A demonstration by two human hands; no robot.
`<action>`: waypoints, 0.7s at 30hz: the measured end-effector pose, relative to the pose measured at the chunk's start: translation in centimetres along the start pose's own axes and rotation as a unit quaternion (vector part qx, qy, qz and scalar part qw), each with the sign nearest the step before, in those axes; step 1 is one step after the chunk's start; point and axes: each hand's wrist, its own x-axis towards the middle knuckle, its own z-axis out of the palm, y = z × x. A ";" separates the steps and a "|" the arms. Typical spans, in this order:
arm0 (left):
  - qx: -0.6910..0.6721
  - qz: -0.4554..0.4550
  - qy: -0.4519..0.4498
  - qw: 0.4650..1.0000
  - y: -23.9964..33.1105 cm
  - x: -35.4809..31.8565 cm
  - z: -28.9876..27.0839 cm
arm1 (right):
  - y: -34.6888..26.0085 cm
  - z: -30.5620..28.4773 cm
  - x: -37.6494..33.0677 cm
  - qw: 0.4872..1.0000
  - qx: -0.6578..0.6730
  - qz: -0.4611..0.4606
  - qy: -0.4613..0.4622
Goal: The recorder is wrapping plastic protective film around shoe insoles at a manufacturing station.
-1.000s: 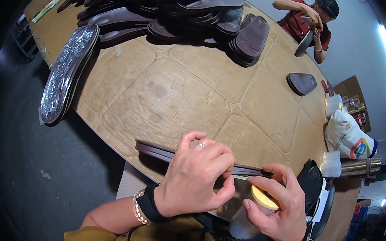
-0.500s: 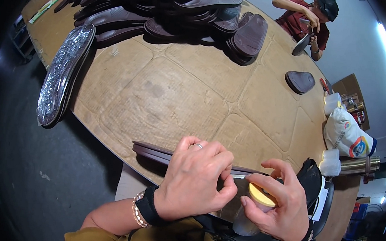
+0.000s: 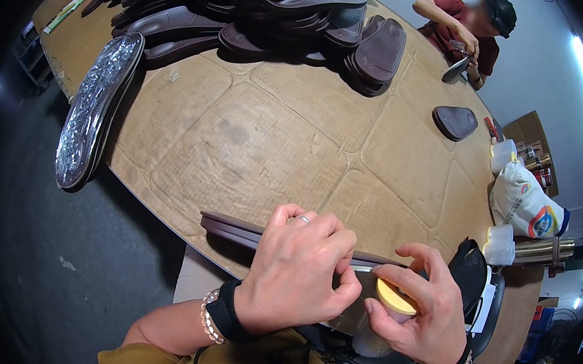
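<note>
A tan, panelled tabletop (image 3: pixel 295 140) carries a heap of dark shoe soles (image 3: pixel 252 3) at its far end, one lone sole (image 3: pixel 455 122) to the right, a printed bag (image 3: pixel 524 204), plastic jars (image 3: pixel 500 243) and a steel flask (image 3: pixel 544 250).

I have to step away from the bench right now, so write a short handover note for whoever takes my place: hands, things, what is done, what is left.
Left hand: pressed on the dark shoe sole at the near table edge, fingers pinching it.
Right hand: holds a small jar with a yellow lid against the sole.
Pile of soles at the far end; one single sole lies apart.
Done: cannot tell from this view.
Left: this sole is in hand; the pile looks likely to follow.
</note>
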 end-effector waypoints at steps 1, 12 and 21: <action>-0.001 0.000 0.000 1.000 0.0 0.0 0.0 | 0.0 0.0 0.0 1.000 -0.002 0.001 0.001; 0.008 -0.003 0.002 1.000 0.1 0.1 0.2 | 0.2 0.2 0.1 1.000 -0.003 -0.003 0.008; 0.009 -0.008 0.000 1.000 0.2 0.2 0.1 | 0.3 0.2 0.1 1.000 0.008 -0.004 0.015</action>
